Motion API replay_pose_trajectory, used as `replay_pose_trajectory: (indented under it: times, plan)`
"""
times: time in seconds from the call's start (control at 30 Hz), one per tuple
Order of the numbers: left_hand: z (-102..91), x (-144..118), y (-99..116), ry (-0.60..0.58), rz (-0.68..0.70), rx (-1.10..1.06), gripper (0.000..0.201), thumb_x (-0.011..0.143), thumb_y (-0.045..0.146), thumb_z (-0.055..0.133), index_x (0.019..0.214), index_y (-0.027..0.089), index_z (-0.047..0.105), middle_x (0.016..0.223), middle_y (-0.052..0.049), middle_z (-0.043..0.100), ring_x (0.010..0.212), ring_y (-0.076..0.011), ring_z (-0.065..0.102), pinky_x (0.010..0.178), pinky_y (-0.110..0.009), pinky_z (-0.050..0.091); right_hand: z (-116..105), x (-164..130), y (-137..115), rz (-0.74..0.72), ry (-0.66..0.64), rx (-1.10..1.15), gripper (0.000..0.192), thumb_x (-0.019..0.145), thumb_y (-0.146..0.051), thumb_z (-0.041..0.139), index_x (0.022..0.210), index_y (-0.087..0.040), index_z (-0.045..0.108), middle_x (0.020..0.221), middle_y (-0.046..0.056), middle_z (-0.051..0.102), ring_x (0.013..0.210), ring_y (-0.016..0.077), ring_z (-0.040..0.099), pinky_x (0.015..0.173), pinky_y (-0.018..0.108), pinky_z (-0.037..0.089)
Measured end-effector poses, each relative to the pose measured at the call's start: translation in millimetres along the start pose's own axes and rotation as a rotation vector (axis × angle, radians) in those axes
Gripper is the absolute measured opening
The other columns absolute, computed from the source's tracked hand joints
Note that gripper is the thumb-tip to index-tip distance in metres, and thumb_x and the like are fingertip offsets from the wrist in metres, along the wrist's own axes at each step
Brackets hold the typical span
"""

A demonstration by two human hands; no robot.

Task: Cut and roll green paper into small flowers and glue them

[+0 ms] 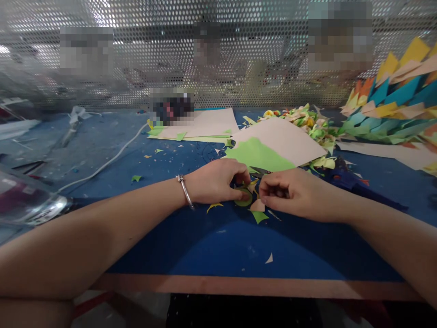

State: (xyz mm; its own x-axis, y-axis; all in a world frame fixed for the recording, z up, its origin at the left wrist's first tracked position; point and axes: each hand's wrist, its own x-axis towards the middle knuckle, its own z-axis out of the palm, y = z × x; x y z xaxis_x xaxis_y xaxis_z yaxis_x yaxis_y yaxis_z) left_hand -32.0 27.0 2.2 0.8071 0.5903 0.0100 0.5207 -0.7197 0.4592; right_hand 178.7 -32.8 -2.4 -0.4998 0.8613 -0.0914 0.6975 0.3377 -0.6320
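Observation:
My left hand [218,182], with a silver bangle [185,192] on the wrist, presses its fingertips onto a small green paper piece [244,199] lying on the blue table [211,241]. My right hand [292,191] is curled beside it, its fingers pinching at the same small piece and at a pale pink scrap [257,206]. Both hands meet over the piece; exactly what the right fingers pinch is hidden. A green offcut [259,216] lies just below them.
A green sheet [256,155] and a pale pink sheet [283,139] lie behind the hands. A pile of paper scraps [307,120] and a stack of coloured pointed paper shapes [396,109] sit at the right. A white cable [105,164] runs left. A perforated metal screen [218,54] backs the table.

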Motion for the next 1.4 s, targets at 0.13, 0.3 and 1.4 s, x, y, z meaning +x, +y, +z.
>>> replay_pose_trajectory:
  times: [0.13,0.3,1.4]
  plan:
    - [3.0,0.7,-3.2,-0.007,-0.02,-0.168,0.018,0.074,0.025,0.072,0.09,0.018,0.072,0.082,-0.002,0.07,0.07,-0.0134,0.059,0.064,-0.025,0.043,0.9,-0.1,-0.2,-0.044,0.0,-0.069,0.02,0.084,-0.034,0.059,0.07,-0.019,0.059,0.058,-0.003,0.05,0.051,0.0108,0.043,0.049,0.024,0.031]
    - [2.3,0.1,-2.1,0.025,-0.04,-0.248,0.01,0.075,0.014,0.069,0.085,0.015,0.072,0.071,0.0,0.068,0.063,-0.0114,0.057,0.059,-0.023,0.041,1.9,-2.0,0.6,-0.081,0.021,-0.14,0.018,0.084,-0.029,0.062,0.069,-0.02,0.057,0.058,-0.004,0.051,0.05,0.0107,0.044,0.048,0.024,0.03]
    - [15.6,6.1,12.5,0.227,-0.226,-1.233,0.009,0.087,0.018,0.07,0.082,0.012,0.067,0.073,-0.003,0.074,0.072,-0.0108,0.072,0.074,-0.024,0.057,1.2,-1.2,3.4,-0.175,0.538,-0.116,0.011,0.088,-0.024,0.06,0.077,-0.021,0.061,0.064,-0.001,0.057,0.055,0.0121,0.048,0.053,0.026,0.038]
